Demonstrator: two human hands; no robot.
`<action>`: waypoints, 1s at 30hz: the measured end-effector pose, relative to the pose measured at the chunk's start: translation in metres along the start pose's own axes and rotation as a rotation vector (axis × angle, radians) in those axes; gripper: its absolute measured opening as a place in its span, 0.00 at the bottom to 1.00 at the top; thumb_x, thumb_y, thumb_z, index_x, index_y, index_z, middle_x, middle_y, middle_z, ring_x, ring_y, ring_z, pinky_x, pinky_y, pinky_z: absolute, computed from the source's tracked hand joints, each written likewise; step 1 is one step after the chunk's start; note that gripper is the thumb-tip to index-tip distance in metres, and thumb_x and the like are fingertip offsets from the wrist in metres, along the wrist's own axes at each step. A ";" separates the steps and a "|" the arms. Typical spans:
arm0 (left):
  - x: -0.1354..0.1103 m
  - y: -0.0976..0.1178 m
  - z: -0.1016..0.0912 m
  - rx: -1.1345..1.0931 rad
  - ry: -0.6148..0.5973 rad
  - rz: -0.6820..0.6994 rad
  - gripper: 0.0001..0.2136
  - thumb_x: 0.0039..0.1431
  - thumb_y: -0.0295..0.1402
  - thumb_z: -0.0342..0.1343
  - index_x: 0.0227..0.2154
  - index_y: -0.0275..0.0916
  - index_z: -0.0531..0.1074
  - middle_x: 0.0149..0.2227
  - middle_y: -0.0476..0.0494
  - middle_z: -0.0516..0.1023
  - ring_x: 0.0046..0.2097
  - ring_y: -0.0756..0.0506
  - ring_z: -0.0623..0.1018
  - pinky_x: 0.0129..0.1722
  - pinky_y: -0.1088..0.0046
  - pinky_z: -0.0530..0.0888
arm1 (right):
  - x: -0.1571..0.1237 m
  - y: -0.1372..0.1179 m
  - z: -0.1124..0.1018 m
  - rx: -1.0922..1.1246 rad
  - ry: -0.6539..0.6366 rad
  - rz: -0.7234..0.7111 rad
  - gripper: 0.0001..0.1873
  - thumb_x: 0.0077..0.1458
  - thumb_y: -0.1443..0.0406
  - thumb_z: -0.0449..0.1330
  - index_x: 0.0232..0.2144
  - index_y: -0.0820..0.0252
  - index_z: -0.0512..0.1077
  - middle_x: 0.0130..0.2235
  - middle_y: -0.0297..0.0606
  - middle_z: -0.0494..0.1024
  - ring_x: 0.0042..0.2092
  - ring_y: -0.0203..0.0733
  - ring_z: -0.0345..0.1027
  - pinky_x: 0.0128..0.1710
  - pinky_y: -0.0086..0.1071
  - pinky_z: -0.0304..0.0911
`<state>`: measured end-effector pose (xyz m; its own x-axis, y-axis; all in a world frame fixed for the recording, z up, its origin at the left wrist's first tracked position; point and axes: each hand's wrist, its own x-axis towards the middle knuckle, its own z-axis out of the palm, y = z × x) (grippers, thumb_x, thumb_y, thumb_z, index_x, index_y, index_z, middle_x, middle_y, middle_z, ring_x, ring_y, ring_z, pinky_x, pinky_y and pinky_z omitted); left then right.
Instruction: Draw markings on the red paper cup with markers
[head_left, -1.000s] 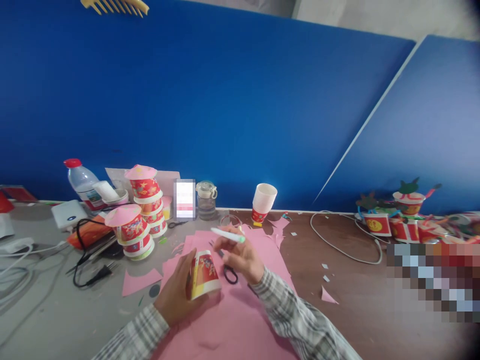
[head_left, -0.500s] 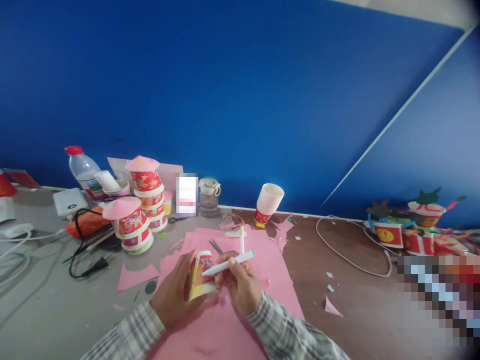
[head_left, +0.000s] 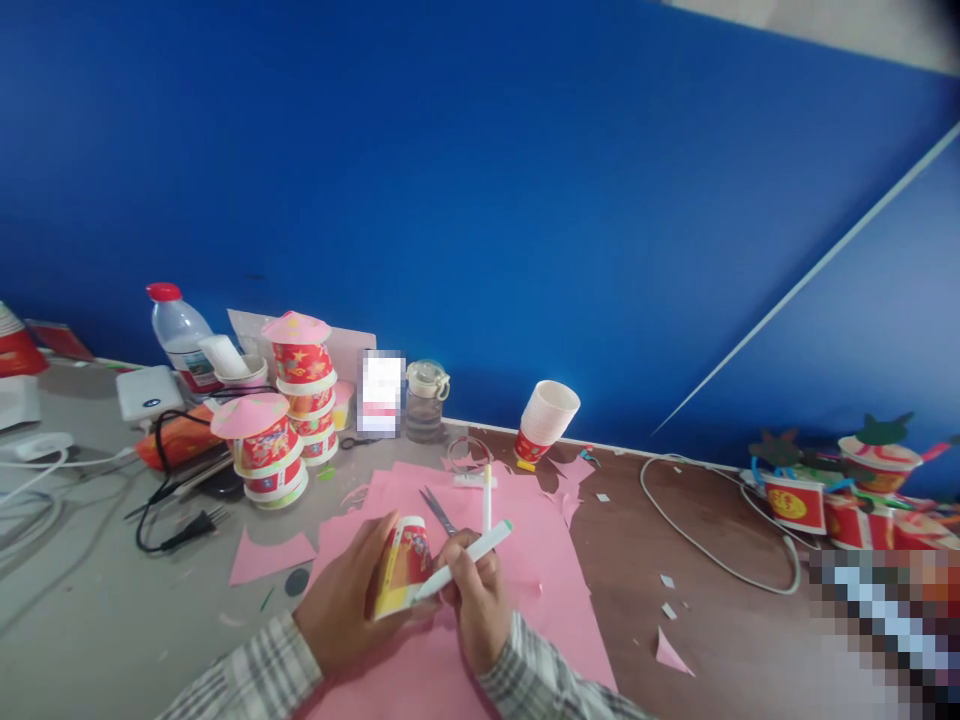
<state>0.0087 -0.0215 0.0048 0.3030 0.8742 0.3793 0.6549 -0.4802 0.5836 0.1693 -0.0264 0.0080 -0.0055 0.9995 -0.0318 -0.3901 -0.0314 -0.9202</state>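
My left hand (head_left: 341, 590) is wrapped round a red, white and yellow paper cup (head_left: 405, 562), tilted over the pink paper (head_left: 536, 620). Between the fingers of my right hand (head_left: 478, 600) is a white marker pen (head_left: 465, 560) with a green end pointing up and right. Its lower tip lies at the cup's yellow lower part; whether it touches, I cannot tell. Behind the hands, scissors (head_left: 437, 508) rest on the pink paper. A second white marker (head_left: 487, 500) with a yellow end shows just past my right hand.
At the left stand paper-cup towers with pink cone tops (head_left: 296, 328), a bottle (head_left: 180, 335) and a black plug (head_left: 191, 530). A glass jar (head_left: 425, 405) and stacked paper cups (head_left: 546, 420) stand by the blue wall. A white cable (head_left: 705, 560) and decorated cups (head_left: 795, 503) lie right.
The marker's tip has moved down the cup from the printed red part to the yellow part. Cup and hands sit slightly lower in view, and the whole view has shifted a little.
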 end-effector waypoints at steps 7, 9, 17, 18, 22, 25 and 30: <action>-0.002 -0.006 0.003 0.044 0.006 0.012 0.40 0.37 0.53 0.57 0.52 0.48 0.46 0.47 0.44 0.67 0.46 0.40 0.69 0.38 0.66 0.74 | 0.000 -0.002 0.001 -0.050 0.019 0.015 0.18 0.39 0.52 0.59 0.12 0.58 0.66 0.08 0.25 0.60 0.12 0.30 0.47 0.12 0.23 0.48; -0.003 -0.008 0.004 0.055 0.012 0.017 0.41 0.37 0.54 0.57 0.53 0.48 0.46 0.47 0.44 0.66 0.46 0.40 0.69 0.38 0.67 0.74 | 0.000 -0.002 0.001 -0.057 0.031 0.023 0.17 0.39 0.52 0.59 0.12 0.58 0.66 0.08 0.24 0.59 0.11 0.30 0.47 0.12 0.23 0.47; -0.001 -0.005 0.002 0.043 -0.042 -0.041 0.42 0.34 0.53 0.60 0.52 0.49 0.46 0.46 0.45 0.67 0.44 0.41 0.71 0.39 0.66 0.74 | 0.002 0.001 0.000 -0.096 0.044 0.029 0.18 0.40 0.51 0.57 0.13 0.57 0.65 0.07 0.24 0.59 0.11 0.30 0.46 0.11 0.23 0.46; 0.000 -0.004 0.001 0.037 -0.050 -0.044 0.42 0.34 0.53 0.60 0.52 0.49 0.46 0.46 0.46 0.67 0.44 0.41 0.71 0.39 0.66 0.74 | 0.001 0.001 0.000 -0.096 0.045 0.032 0.18 0.40 0.51 0.58 0.13 0.57 0.65 0.07 0.24 0.59 0.11 0.30 0.46 0.11 0.23 0.46; 0.001 -0.002 -0.001 0.026 -0.067 -0.035 0.41 0.35 0.52 0.60 0.52 0.50 0.46 0.45 0.47 0.68 0.43 0.41 0.72 0.37 0.68 0.75 | 0.001 -0.001 0.001 -0.073 0.039 0.048 0.18 0.39 0.51 0.59 0.13 0.57 0.65 0.07 0.23 0.58 0.11 0.30 0.46 0.11 0.22 0.46; 0.000 -0.003 0.000 0.045 -0.050 -0.027 0.42 0.34 0.52 0.60 0.52 0.50 0.46 0.45 0.46 0.68 0.43 0.41 0.71 0.37 0.68 0.75 | 0.001 -0.002 0.002 -0.074 0.041 0.052 0.18 0.38 0.51 0.59 0.13 0.57 0.65 0.07 0.23 0.58 0.11 0.30 0.46 0.11 0.23 0.46; -0.002 -0.005 0.002 0.066 -0.033 -0.045 0.42 0.34 0.54 0.59 0.52 0.50 0.46 0.47 0.45 0.67 0.44 0.40 0.71 0.38 0.66 0.75 | 0.002 -0.003 0.001 -0.098 0.023 0.038 0.16 0.39 0.52 0.59 0.13 0.57 0.65 0.08 0.23 0.59 0.11 0.31 0.48 0.11 0.23 0.47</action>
<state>0.0061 -0.0205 -0.0005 0.2940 0.8972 0.3294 0.7121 -0.4355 0.5506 0.1694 -0.0247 0.0108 0.0028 0.9971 -0.0756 -0.2980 -0.0713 -0.9519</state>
